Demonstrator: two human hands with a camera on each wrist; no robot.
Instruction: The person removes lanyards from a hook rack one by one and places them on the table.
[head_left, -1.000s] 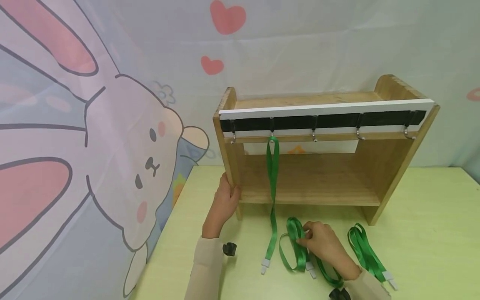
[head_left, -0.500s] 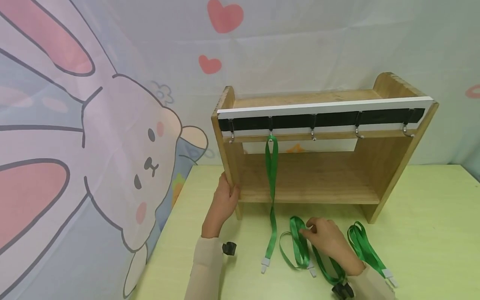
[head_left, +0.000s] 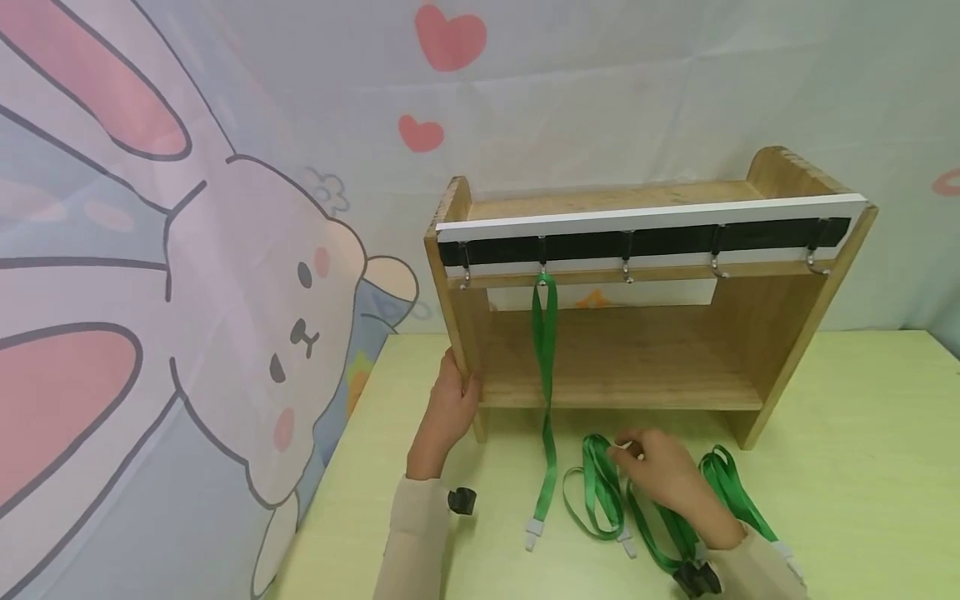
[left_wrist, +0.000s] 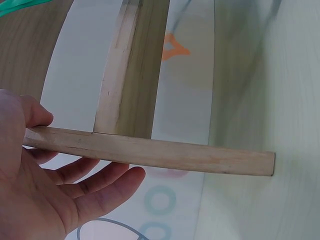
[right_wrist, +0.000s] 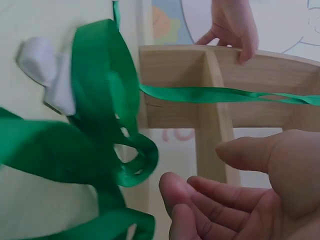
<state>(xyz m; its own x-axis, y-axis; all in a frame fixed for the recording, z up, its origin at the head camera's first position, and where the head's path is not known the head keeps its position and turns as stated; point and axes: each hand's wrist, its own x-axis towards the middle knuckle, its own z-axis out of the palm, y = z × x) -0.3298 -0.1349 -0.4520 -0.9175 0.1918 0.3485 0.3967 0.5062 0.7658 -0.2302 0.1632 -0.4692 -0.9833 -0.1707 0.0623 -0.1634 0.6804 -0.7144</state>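
Wood in the left hand: grips the side panel of a shelf, thumb over one face, fingers curving round the other, closed only as far as the board's thickness allows. Reaches forward to that panel, with the beige sleeve nearer the body than the grip and a small black device at the wrist, on the side towards the right hand.

Holds nothing in the right: thumb well clear of the forefinger, other fingers loosely bent, a plain gap between the tips. Just beyond those tips, a coiled green lanyard on the table, its pale clip nearer the body than the grip. Perhaps grazes the ribbon with a fingertip; hard to tell from these angles.

Slants the right forearm forward and inward, back of the hand towards the head camera. Below the right wrist, a second lanyard; on the forearm's outer side, a third lanyard, partly behind the sleeve. Between both hands, a hanging lanyard, looped on one of the metal hooks above the grips.
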